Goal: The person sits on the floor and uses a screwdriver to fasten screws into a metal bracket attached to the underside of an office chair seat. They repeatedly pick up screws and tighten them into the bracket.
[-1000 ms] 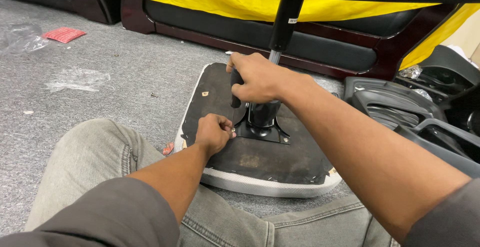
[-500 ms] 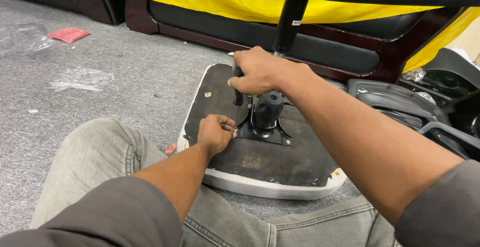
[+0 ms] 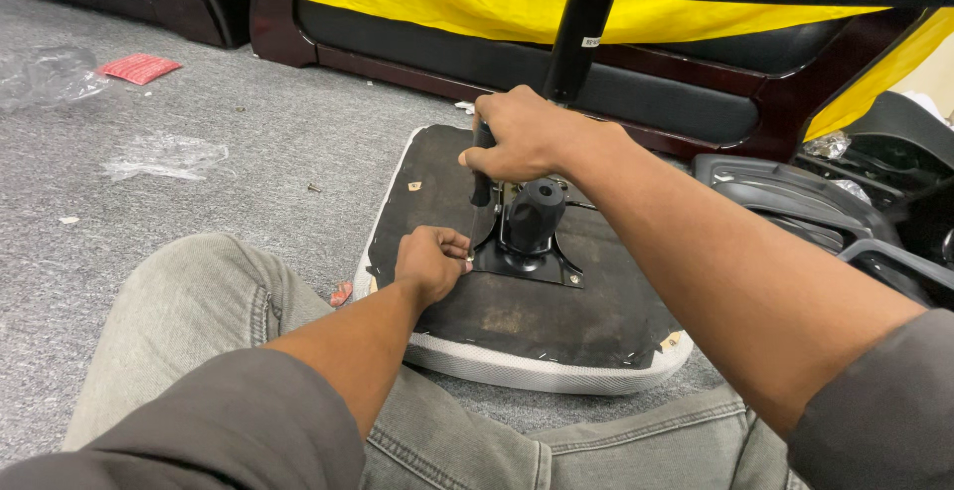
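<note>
Right hand (image 3: 522, 137) is sitting slightly lower than a second ago | fingers gripping upright screwdriver (image 3: 481, 190) | left hand (image 3: 430, 261) is pinching at metal plate (image 3: 527, 259) corner, fingers closed | seat base (image 3: 517, 311) is lying upside-down on carpet floor (image 3: 199, 202) between knees

right hand (image 3: 522, 137) with screwdriver (image 3: 481, 192) drawn slightly nearer, off the black post (image 3: 574, 48)

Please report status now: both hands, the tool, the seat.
Right hand gripping screwdriver, upright. Left hand pinching at plate corner by the tip. Seat upside down on carpet. Nothing in the way.
</note>
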